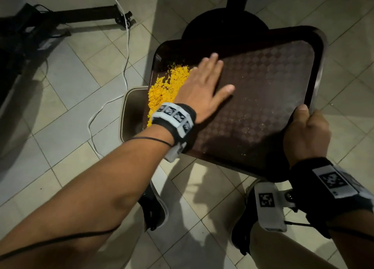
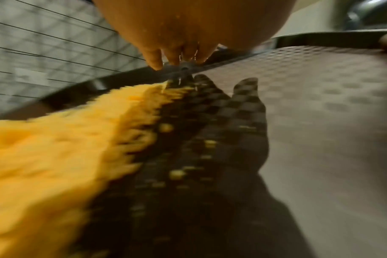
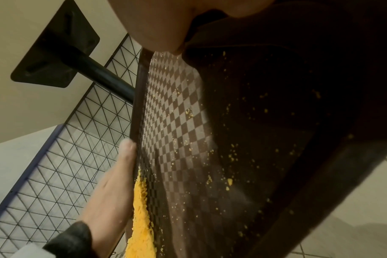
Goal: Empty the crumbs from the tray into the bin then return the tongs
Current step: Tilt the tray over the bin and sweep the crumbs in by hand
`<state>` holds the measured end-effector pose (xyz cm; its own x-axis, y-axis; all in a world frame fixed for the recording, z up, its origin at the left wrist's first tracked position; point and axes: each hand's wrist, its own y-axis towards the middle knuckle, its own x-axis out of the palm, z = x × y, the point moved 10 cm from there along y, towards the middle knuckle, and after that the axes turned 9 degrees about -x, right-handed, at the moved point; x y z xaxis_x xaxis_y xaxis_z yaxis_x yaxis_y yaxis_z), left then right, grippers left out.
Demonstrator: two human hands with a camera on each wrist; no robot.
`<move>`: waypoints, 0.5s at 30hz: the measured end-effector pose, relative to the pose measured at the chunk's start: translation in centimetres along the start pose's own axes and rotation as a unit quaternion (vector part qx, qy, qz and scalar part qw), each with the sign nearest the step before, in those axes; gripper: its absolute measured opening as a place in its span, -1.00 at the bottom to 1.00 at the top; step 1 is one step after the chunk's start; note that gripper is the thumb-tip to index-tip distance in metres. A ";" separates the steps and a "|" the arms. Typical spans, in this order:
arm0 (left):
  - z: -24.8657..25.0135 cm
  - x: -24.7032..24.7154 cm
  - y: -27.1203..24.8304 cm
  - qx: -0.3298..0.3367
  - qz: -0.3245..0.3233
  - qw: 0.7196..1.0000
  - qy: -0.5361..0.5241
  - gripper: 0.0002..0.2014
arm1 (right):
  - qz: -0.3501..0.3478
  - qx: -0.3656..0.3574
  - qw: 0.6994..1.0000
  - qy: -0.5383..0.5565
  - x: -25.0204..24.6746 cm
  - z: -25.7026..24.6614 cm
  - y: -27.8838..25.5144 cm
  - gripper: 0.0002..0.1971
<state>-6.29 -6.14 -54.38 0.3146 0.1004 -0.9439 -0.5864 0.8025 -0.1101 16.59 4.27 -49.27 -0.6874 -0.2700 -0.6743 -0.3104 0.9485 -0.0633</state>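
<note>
Tray [image 1: 263,98] is dark brown with a checkered surface, held tilted over the tan bin [image 1: 132,115] on the tiled floor [image 1: 66,98], its lower left edge above the bin opening. Yellow crumbs [image 1: 164,90] are piled along that low edge, with small specks scattered across the rest. Left hand [image 1: 202,86] lies flat on the tray, fingers straight and spread, beside the pile. Right hand [image 1: 305,133] grips the near right corner, thumb on top of the rim. Tongs not visible.
</note>
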 end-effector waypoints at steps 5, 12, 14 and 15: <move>2.3 2.3 0.1 0.005 -0.019 1.000 0.015 -0.14 | 0.005 -0.013 1.000 -0.014 -0.3 -0.2 0.0 -0.60; -7.9 1.0 3.3 -0.154 -0.055 0.986 0.032 -0.08 | 0.016 -0.038 0.999 -0.034 -0.6 -0.6 0.2 -0.61; -10.7 0.8 3.3 -0.185 -0.076 0.979 0.045 -0.04 | 0.018 -0.035 0.999 -0.036 -0.5 -0.5 0.2 -0.60; -11.8 0.7 3.1 -0.196 -0.082 0.976 0.054 -0.02 | 0.018 -0.031 0.999 -0.036 -0.5 -0.4 0.2 -0.60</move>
<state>-16.69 -10.54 -59.04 0.3606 -0.0900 -0.9284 -0.7815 0.5141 -0.3534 16.62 4.53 -48.65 -0.6505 -0.2208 -0.7268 -0.3271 0.9450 0.0057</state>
